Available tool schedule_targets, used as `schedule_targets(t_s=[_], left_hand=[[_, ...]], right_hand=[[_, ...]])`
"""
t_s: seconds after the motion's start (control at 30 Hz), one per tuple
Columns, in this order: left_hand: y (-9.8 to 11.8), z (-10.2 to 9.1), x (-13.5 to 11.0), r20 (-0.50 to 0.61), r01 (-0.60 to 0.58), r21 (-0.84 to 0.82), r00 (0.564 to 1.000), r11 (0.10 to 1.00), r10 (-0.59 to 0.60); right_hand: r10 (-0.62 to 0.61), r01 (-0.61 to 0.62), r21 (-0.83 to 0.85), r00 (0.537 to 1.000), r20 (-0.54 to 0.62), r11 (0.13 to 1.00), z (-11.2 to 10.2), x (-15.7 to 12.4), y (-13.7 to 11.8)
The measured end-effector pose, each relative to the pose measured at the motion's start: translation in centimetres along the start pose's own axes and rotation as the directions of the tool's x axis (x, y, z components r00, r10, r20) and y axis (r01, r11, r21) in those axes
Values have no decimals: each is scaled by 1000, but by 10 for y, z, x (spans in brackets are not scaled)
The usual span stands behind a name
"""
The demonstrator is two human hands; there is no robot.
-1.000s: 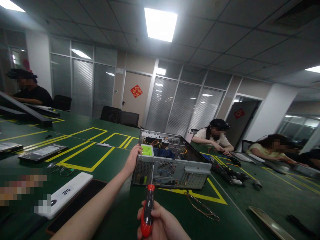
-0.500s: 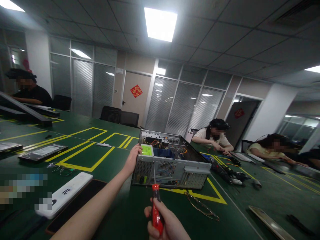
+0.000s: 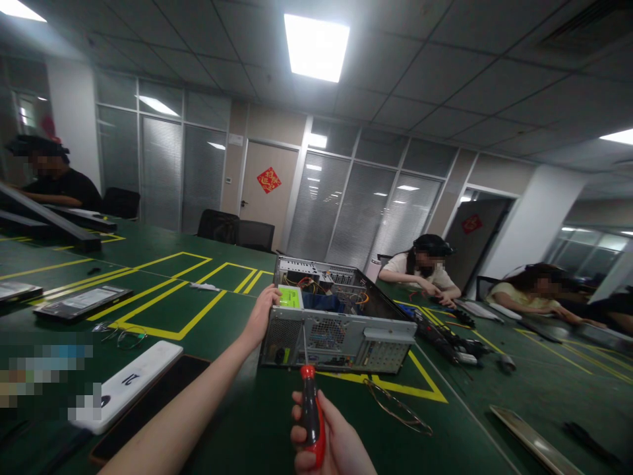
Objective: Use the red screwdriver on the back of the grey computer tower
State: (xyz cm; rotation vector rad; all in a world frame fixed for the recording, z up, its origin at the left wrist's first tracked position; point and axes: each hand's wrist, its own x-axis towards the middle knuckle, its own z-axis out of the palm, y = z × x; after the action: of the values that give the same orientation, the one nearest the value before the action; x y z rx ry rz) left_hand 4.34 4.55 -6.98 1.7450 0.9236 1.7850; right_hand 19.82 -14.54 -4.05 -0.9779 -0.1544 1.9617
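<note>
An opened computer case [image 3: 386, 333] lies on its side, its rear panel facing me. At its left corner, my left hand [image 3: 264, 310] grips the edge beside the power supply [image 3: 291, 298], which has a bright green label. Lower down, my right hand [image 3: 329, 432] holds a screwdriver [image 3: 311, 409] by its red and black handle, the thumb along its right side. The thin shaft points up at the rear panel, left of the fan grille [image 3: 327, 334]. Its tip is too small to tell whether it sits in a screw. Wires show inside the case.
Hard drives [image 3: 84, 301], a white power bank [image 3: 129, 382] and a dark flat slab [image 3: 153, 402] lie left. Eyeglasses [image 3: 398, 409] are right of my right hand; a phone-like slab [image 3: 537, 441] lies farther right. Two people [image 3: 422, 267] work at the right, another at far left.
The screwdriver handle has turned in my right hand, showing more of its black side. My right fingers have shifted around it. My left hand and the case keep their places.
</note>
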Motion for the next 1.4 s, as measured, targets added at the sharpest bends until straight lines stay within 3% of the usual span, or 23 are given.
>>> schedule_targets(t_s=[0.2,0.4,0.57,0.7,0.9,1.07,1.2,1.4], left_hand=[[0,0,0,10,12,4,1000,1000,-12],[1,0,0,4,7,-5,1000,1000,-7],[0,0,0,2,7,-8,1000,1000,-7],[-1,0,0,4,5,-13,1000,1000,-5],[-3,0,0,-1,-6,-8,1000,1000,6],[-5,-1,0,5,-1,0,1000,1000,1],[-6,0,1,0,-17,6,1000,1000,17],[-6,0,0,-16,-10,5,1000,1000,10]], right_hand=[[21,-18,-57,998,67,998,1,-6,-3],[-41,44,28,994,-100,999,11,-10,-1],[33,-34,-43,999,-30,998,8,-8,-2],[19,-18,-19,1000,21,1000,4,-7,-5],[54,-53,-40,998,20,998,7,-9,-8],[-32,34,31,998,-59,999,9,-8,-9],[11,-11,-37,1000,11,999,4,-6,-9],[-35,34,20,998,61,999,2,-6,-11]])
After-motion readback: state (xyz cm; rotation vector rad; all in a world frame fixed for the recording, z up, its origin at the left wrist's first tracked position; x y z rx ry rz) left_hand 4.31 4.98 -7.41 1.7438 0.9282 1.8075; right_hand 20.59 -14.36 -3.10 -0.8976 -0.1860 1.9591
